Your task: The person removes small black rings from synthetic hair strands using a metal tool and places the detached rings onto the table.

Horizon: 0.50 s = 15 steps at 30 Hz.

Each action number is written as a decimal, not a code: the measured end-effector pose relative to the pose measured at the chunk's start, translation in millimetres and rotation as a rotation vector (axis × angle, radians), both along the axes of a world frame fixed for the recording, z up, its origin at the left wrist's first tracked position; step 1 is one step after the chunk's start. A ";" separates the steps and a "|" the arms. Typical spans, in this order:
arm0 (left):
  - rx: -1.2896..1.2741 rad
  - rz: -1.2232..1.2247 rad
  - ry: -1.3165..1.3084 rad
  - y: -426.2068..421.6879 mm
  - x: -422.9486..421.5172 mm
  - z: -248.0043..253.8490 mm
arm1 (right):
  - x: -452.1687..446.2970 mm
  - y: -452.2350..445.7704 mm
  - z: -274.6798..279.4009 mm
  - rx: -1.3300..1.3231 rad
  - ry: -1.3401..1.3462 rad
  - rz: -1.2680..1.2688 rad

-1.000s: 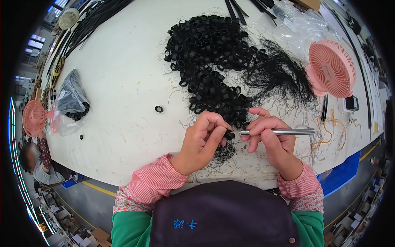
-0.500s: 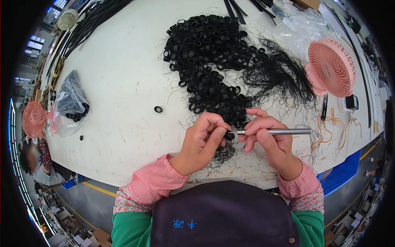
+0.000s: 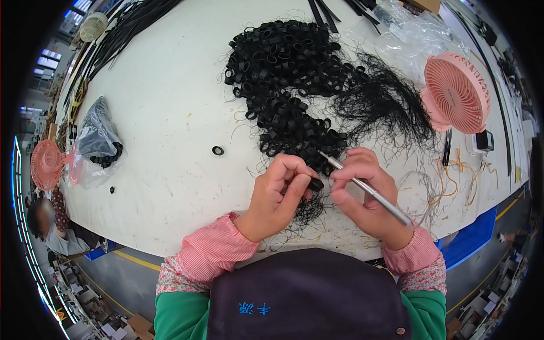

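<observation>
My left hand [image 3: 279,195] is closed, pinching a small black band loop [image 3: 315,185] between thumb and forefinger. In my right hand [image 3: 371,178] is a slim silver pen-shaped tool [image 3: 378,199] with a thin tip. It slants from the palm up to the left, its tip above the black loop and near the pile. Just beyond my hands lies a large pile of black loops [image 3: 283,62] with loose thread ends. Beneath my left fingers is a small tangle of black threads [image 3: 309,211].
A heap of black threads [image 3: 385,102] lies right of the pile, beside a pink fan [image 3: 456,93]. One loose loop [image 3: 218,151] sits to the left. A plastic bag [image 3: 99,139] and another pink fan [image 3: 46,164] stand farther left, near another person [image 3: 65,241].
The silver tool has swung from level to slanted, its tip moving up and away from the loop in my left hand. My right fingers have shifted; my left hand stays put.
</observation>
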<state>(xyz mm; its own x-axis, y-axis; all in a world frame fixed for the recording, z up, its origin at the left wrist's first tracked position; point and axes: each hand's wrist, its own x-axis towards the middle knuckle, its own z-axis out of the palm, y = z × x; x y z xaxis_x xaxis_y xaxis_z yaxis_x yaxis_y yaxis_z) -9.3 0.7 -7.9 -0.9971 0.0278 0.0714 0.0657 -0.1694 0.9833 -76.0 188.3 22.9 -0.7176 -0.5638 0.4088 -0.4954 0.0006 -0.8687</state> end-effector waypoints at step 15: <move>0.049 -0.118 -0.183 -6.6 -2.1 8.2 | -4.6 -1.0 3.8 0.214 0.491 -0.161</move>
